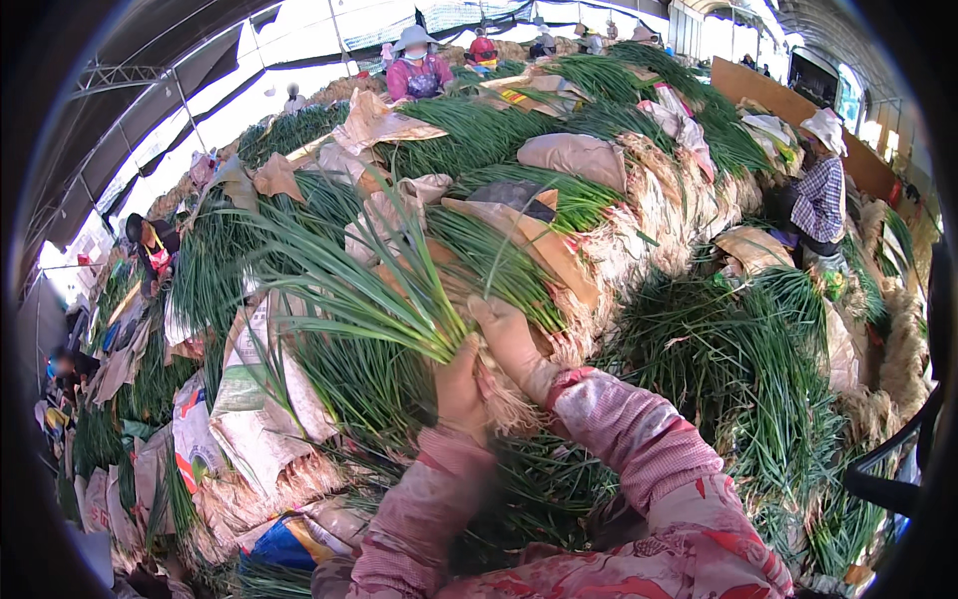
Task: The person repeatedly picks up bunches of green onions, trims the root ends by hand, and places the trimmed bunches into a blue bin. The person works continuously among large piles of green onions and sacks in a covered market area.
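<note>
Bundle (429,317) seems gathered: left hand (460,389) grips it, right hand (511,337) I can't tell. Loose scallions (714,359) remain right of it

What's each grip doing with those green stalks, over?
Left grip closed round long green leafy bunch with pale roots. Right grip at root end. Leaves fanned leftward. Dark green leafy heap alongside; nothing visibly blocking.

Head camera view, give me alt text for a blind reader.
A left hand grips a bunch of green onions, the right hand at its base. Around lie onion heaps and sacks, with people in hats farther off.
</note>
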Motion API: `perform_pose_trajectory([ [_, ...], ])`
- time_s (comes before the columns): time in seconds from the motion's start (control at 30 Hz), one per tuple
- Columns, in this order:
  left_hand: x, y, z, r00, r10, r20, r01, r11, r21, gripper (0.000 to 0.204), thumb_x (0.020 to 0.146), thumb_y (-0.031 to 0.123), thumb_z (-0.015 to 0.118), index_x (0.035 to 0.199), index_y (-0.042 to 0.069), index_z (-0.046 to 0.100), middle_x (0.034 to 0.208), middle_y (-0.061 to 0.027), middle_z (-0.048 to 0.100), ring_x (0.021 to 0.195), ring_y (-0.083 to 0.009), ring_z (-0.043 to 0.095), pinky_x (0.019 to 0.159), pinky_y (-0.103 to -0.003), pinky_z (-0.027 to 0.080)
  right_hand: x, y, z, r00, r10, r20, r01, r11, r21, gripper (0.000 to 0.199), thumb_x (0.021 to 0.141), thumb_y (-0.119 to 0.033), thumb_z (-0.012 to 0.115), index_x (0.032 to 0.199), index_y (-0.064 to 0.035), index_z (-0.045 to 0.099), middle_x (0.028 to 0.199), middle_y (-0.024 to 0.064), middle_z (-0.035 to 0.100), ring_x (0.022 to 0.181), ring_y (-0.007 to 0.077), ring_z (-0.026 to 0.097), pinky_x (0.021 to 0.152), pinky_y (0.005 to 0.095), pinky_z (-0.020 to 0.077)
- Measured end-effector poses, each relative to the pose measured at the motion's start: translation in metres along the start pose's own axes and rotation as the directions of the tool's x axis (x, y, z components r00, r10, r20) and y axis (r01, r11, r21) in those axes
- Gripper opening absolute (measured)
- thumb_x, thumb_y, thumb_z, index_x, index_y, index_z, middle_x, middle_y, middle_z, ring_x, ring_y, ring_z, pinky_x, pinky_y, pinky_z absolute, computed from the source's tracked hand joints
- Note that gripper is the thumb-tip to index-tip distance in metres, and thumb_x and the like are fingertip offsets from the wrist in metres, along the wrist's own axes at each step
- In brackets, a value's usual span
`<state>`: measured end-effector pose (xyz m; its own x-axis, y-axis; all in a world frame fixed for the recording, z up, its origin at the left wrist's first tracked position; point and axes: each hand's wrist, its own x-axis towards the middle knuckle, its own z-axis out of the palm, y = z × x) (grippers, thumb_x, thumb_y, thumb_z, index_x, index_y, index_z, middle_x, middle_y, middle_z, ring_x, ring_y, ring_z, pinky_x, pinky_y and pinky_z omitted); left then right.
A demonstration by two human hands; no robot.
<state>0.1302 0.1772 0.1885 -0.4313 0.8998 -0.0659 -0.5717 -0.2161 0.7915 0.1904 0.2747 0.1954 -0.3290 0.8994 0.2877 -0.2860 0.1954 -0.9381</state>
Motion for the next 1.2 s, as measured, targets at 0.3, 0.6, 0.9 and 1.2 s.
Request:
perform_pose_trajectory([
  [0.3,0.020,-0.071,-0.068,0.944,-0.073,-0.322,0.132,0.977,0.167,0.021,0.092,0.021,0.063,0.081,0.002,0.062,0.056,-0.0052,0.057,0.041,-0.0150,0.052,0.039,-0.028,0.042,0.064,0.101,-0.141,0.719,0.400,0.568,0.422,0.397,-0.815,0.028,0.091,-0.034,0.061,0.099,-0.0087,0.069,0.087,0.0162,0.069,0.083,0.0294,0.068,0.077,0.0398,0.0528],
  [0.6,0.032,-0.084,-0.073,0.923,-0.182,-0.338,0.163,0.983,-0.082,0.019,0.094,0.023,0.061,0.093,0.004,0.063,0.075,-0.0043,0.061,0.065,-0.0165,0.060,0.058,-0.030,0.050,0.150,0.133,-0.213,0.981,0.189,0.053,0.008,0.234,-0.972,0.047,0.084,-0.034,0.071,0.114,0.0009,0.062,0.101,0.0239,0.069,0.096,0.0403,0.066,0.084,0.0463,0.0528],
  [0.9,0.002,-0.084,-0.074,0.854,-0.369,-0.367,0.335,0.929,-0.156,0.033,0.095,0.033,0.060,0.079,0.004,0.064,0.058,-0.0084,0.062,0.041,-0.0194,0.057,0.045,-0.031,0.053,0.122,0.122,-0.189,0.909,0.225,0.351,0.076,0.738,-0.671,0.052,0.086,-0.046,0.070,0.107,0.0005,0.065,0.100,0.0246,0.069,0.097,0.0442,0.064,0.085,0.0440,0.0518],
  [1.2,-0.054,-0.093,-0.088,0.915,-0.312,-0.254,0.236,0.928,-0.289,0.020,0.091,0.026,0.064,0.089,0.005,0.065,0.062,-0.0028,0.058,0.046,-0.0198,0.056,0.045,-0.033,0.050,0.068,0.052,-0.158,0.877,-0.090,0.473,0.481,0.149,-0.864,0.024,0.091,-0.028,0.063,0.090,-0.0043,0.067,0.089,0.0156,0.068,0.085,0.0356,0.067,0.074,0.0418,0.0538],
])
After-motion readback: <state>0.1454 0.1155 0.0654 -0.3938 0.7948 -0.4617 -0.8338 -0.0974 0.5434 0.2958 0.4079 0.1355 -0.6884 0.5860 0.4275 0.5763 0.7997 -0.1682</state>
